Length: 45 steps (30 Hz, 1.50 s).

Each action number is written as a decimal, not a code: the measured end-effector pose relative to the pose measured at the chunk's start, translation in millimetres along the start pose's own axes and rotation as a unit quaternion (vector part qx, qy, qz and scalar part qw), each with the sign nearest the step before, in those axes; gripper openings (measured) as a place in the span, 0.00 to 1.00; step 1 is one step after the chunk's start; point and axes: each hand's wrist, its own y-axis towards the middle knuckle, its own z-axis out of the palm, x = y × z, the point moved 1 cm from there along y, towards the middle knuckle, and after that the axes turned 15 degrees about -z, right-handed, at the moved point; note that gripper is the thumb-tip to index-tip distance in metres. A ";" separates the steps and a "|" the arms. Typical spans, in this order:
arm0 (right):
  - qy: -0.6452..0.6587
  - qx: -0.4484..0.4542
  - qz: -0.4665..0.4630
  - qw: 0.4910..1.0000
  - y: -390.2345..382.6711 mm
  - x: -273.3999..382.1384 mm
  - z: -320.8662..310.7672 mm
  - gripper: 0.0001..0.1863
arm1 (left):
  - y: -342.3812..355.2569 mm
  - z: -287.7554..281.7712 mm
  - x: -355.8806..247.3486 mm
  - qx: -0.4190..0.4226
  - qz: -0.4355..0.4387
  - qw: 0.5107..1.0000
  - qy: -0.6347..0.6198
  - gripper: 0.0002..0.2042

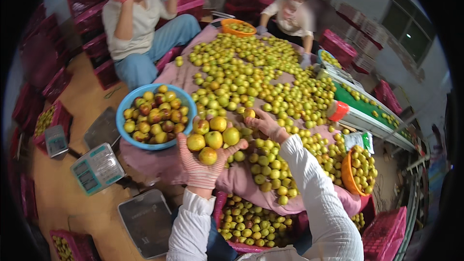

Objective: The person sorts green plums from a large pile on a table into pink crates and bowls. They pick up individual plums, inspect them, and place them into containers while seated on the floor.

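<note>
My left hand, in a pink-striped glove, is palm up and cupped under several yellow-green fruits with reddish blush, like jujubes. Just to its right, my right hand, also gloved, grips a single red-and-yellow fruit at its fingertips. Both hands are over a pink cloth covered with loose fruit. A blue basin of redder fruit sits left of my hands. Below them, a pink-lined crate holds more fruit.
A person sits at the back left and another at the back right. An orange basket and green-belted conveyor stand at the right. Scales, a grey square and stacked pink crates are on the left.
</note>
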 end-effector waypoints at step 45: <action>0.711 0.007 0.091 0.697 -135.6 58.0 47.0 0.30 | -50.9 3.9 24.5 -0.116 0.054 0.989 0.069 0.35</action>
